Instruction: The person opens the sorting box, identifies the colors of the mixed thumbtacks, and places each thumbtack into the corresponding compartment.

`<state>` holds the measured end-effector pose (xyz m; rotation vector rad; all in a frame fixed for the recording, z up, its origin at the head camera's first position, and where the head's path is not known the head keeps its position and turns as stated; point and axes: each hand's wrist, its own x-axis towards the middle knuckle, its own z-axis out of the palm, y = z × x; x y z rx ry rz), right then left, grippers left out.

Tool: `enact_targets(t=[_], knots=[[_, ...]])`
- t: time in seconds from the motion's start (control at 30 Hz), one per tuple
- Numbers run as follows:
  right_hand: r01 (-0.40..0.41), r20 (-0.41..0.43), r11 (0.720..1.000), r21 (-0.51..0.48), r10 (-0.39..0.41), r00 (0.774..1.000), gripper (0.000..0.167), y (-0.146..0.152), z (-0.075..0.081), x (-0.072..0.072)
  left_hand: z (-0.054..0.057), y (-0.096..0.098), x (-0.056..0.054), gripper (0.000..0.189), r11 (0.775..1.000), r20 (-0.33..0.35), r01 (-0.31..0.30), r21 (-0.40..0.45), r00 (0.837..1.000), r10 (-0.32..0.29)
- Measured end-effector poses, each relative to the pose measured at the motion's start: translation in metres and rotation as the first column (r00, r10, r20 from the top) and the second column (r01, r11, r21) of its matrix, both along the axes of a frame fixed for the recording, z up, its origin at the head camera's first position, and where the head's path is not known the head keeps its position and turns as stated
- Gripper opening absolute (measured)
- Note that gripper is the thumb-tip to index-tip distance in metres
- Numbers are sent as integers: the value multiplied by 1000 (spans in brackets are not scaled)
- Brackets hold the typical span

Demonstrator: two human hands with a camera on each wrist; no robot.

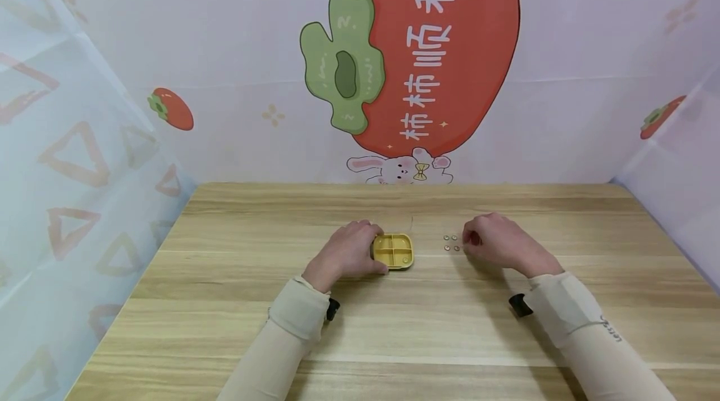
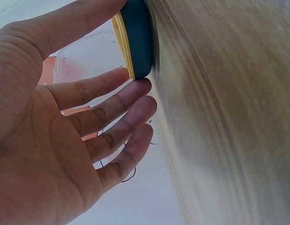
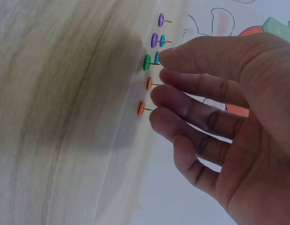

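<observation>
My left hand (image 1: 350,250) grips the side of a small box (image 1: 394,242) with its thumb and index finger. The box is yellow inside and split into four compartments. Its outer wall (image 2: 139,40) is dark teal, and a clear lid (image 2: 84,58) stands raised. One thumbtack (image 1: 405,260) lies in the near right compartment. My right hand (image 1: 497,242) hovers beside several thumbtacks on the table, its fingers loosely bent. A green thumbtack (image 3: 147,62), a blue thumbtack (image 3: 157,57) and an orange thumbtack (image 3: 149,84) stand pin-up close to the fingertips; the thumb partly covers the blue one.
Farther along the group are purple thumbtacks (image 3: 161,20), and another orange thumbtack (image 3: 141,108) sits at the other end. The wooden table (image 1: 394,332) meets a printed backdrop (image 1: 242,138) at the back, with hanging sheets at both sides.
</observation>
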<state>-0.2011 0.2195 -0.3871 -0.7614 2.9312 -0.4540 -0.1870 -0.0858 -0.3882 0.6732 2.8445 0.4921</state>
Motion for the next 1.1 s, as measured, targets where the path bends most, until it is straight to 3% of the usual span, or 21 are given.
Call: enact_targets(t=[1.1], knots=[[-38, -41, 999, 22, 39, 998, 26, 0, -1, 1, 1, 0, 0, 66, 1000, -13, 10, -2, 1000, -10]])
